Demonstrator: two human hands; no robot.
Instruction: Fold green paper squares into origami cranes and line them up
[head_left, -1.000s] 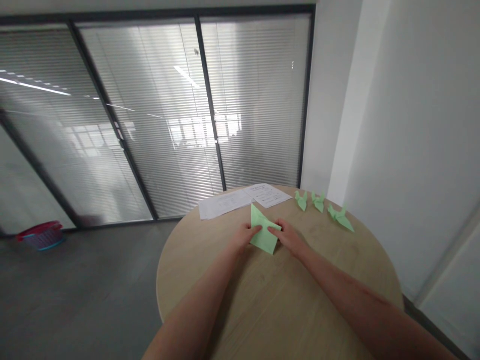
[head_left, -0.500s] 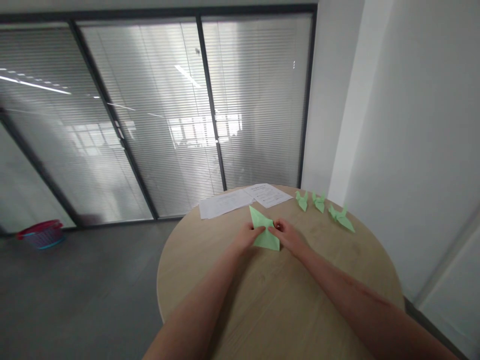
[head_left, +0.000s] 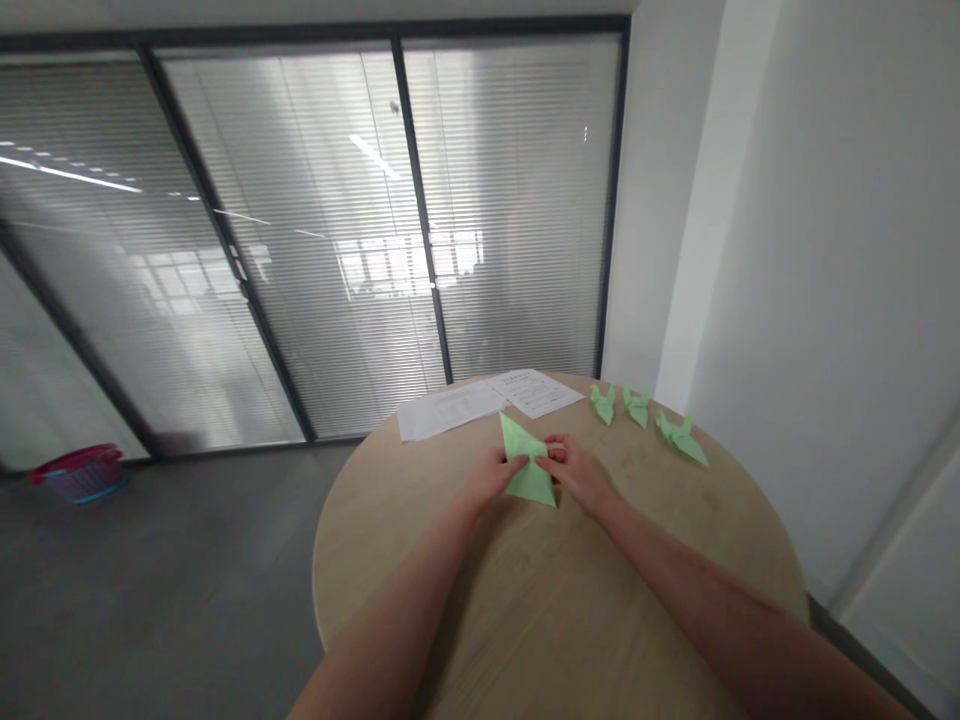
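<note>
A light green sheet of folded origami paper [head_left: 534, 484] is held between both hands above the round table. My left hand [head_left: 495, 474] grips its left side, thumb on top and the other fingers hidden behind it. On the opposite side, my right hand [head_left: 574, 468] pinches the paper with its thumb near the middle, close to the left thumb. One corner points up and away, another down toward me. To the right stand three folded green paper cranes: one crane [head_left: 602, 403], a second crane [head_left: 637, 407] and a larger-looking third crane [head_left: 682, 438].
Printed white sheets [head_left: 454, 408] and another printed page [head_left: 536, 392] lie at the far edge of the round wooden table [head_left: 525, 620]. A red and blue plastic basket [head_left: 79, 473] sits on the floor at left. Glass partitions with blinds and a white wall [head_left: 832, 300] stand close behind and right.
My right hand's fingers have spread slightly behind the paper's right edge. The paper's lower corner has shifted a little left and down. The left hand is almost unmoved.
</note>
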